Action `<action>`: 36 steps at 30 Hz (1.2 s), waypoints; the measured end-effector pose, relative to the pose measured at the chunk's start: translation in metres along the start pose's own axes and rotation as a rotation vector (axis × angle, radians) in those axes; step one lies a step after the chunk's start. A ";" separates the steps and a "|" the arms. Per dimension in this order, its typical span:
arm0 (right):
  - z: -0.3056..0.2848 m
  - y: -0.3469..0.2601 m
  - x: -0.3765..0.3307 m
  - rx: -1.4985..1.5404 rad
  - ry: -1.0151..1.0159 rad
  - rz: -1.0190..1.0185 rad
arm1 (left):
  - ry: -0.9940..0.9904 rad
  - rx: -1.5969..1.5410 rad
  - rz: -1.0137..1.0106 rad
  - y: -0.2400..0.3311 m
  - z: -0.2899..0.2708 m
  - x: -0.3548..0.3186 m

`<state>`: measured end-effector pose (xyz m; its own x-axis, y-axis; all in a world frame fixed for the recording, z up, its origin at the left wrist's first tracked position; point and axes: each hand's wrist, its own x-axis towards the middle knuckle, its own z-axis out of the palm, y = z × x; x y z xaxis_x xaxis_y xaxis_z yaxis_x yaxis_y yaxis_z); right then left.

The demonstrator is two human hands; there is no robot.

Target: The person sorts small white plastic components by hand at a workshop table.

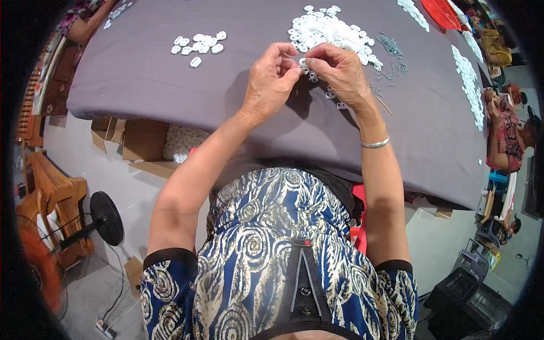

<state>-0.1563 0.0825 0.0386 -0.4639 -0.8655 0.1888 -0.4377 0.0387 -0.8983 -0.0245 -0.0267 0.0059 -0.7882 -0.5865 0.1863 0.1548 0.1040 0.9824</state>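
Observation:
My left hand (271,82) and my right hand (344,73) meet over the table, fingertips pinched on a small white oval plastic piece (302,62) with a hole in it. Part of the piece is covered by my fingers. Just beyond them lies a heap of similar white pieces (326,29). A few loose white pieces (330,95) lie beneath and beside my right hand. To the right of the heap are many thin grey metal pins or screws (391,48); which they are I cannot tell. A thin wooden stick (385,105) lies beside my right wrist.
A smaller group of white pieces (199,44) rests to the left on the grey cloth-covered table (153,79). More white pieces (468,85) line the right side, near a red basin (441,14). Other people sit around the table. Below its left edge stands a cardboard box (144,140).

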 end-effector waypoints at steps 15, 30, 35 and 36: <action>-0.001 0.009 -0.001 -0.003 0.041 -0.022 | -0.032 -0.104 -0.047 0.003 -0.004 0.003; 0.002 -0.011 -0.008 -0.465 -0.068 -0.335 | -0.084 -0.143 -0.048 0.009 -0.005 0.005; 0.005 -0.010 -0.007 -0.397 -0.037 -0.355 | -0.095 -0.115 -0.061 0.013 -0.009 0.006; 0.006 -0.010 -0.007 -0.397 -0.037 -0.355 | -0.103 -0.121 -0.074 0.014 -0.010 0.006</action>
<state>-0.1443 0.0854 0.0444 -0.2102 -0.8764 0.4332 -0.8236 -0.0799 -0.5615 -0.0213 -0.0368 0.0206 -0.8560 -0.5031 0.1192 0.1596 -0.0378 0.9865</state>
